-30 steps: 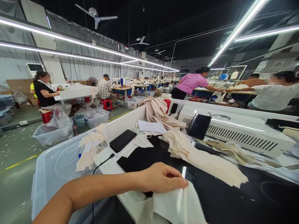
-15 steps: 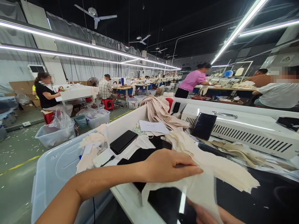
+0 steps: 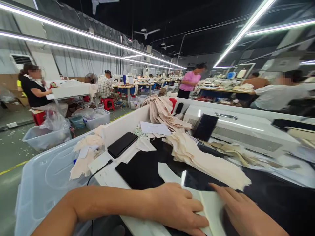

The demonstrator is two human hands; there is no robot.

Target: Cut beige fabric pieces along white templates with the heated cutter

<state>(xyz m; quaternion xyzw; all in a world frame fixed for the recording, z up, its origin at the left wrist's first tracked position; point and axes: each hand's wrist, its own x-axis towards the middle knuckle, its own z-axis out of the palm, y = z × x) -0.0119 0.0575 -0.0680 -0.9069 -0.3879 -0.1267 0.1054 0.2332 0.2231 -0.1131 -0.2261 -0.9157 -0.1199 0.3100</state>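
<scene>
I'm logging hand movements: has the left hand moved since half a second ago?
Yes. Judged against the cream fabric stack, the left hand has moved toward the camera wearer, farther from the stack.

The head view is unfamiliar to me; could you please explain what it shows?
No robot here: a person's two bare hands, seen from a camera worn on the head, looking forward and down. The left hand lies with fingers spread on a pale cloth piece; the right hand is at its right side, whether it grips is unclear. Beneath is a black surface bearing a stack of cream cloth pieces. Beyond the hands are a white card and, left of it, a dark phone.
</scene>
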